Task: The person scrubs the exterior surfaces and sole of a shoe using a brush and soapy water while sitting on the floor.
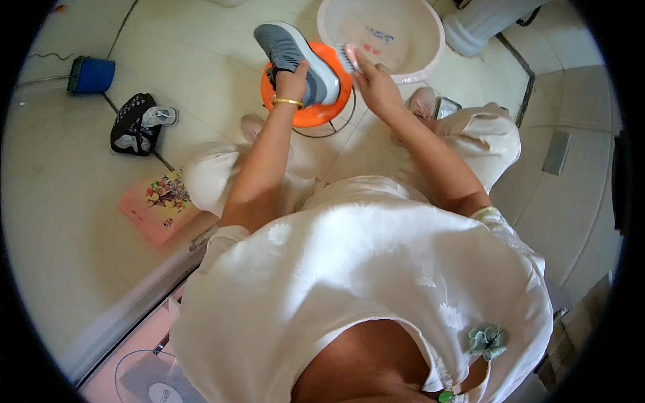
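A grey sneaker [277, 46] with a white sole is tilted above a round orange stool [320, 117], its sole turned to the right. My left hand [293, 83], with a gold bangle at the wrist, is closed on the shoe by its opening; some of the fingers are hidden inside or behind it. Just right of the heel, my right hand [378, 87] grips a small pink scrub brush [349, 58]. The brush's pale bristles face the sole, with a small gap between them.
Beyond my right hand stands a pale pink basin [438, 50], near a white pedestal [468, 32]. To the left on the tiles are a black mesh bag [125, 126] with shoes, a blue box-like thing [91, 75] and a pink patterned box [151, 213]. A glass scale [138, 379] lies lower left.
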The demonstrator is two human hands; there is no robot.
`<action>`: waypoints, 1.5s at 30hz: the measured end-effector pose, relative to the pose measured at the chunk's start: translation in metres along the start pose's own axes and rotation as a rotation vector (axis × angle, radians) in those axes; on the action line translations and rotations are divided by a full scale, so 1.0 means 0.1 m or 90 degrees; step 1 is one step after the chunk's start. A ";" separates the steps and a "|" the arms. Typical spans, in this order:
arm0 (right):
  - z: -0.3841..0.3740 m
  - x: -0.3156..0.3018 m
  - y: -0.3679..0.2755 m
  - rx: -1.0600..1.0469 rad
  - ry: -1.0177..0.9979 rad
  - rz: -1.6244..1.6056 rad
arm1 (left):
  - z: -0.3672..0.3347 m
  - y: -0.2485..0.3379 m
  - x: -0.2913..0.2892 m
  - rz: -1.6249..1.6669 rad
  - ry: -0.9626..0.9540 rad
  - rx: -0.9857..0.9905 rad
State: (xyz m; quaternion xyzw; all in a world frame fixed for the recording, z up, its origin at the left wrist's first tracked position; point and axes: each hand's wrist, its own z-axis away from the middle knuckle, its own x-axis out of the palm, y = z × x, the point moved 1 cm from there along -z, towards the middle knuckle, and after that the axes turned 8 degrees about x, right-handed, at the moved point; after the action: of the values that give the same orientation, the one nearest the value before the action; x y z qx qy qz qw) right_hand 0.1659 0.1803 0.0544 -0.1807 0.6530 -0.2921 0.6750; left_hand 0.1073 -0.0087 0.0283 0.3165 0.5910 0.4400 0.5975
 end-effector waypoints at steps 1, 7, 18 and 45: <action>0.00 -0.06 0.04 0.033 -0.002 -0.045 | 0.07 0.09 -0.07 0.002 0.005 0.005; 0.12 -0.15 0.30 0.046 -0.093 -0.105 | 0.24 0.32 -0.39 -0.497 -0.252 0.296; 0.16 0.32 0.23 0.077 -0.137 -0.183 | 0.23 0.64 -0.34 -0.048 -0.360 -0.261; -0.76 0.46 -0.26 -0.153 -0.027 0.315 | 0.09 -0.24 0.02 0.883 0.033 -0.272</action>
State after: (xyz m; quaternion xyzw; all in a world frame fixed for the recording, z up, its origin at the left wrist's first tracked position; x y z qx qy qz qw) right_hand 0.0862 0.1422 0.0284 -0.1003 0.6927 -0.0350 0.7134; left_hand 0.1201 -0.0156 0.0065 0.4842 0.1695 0.8308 0.2160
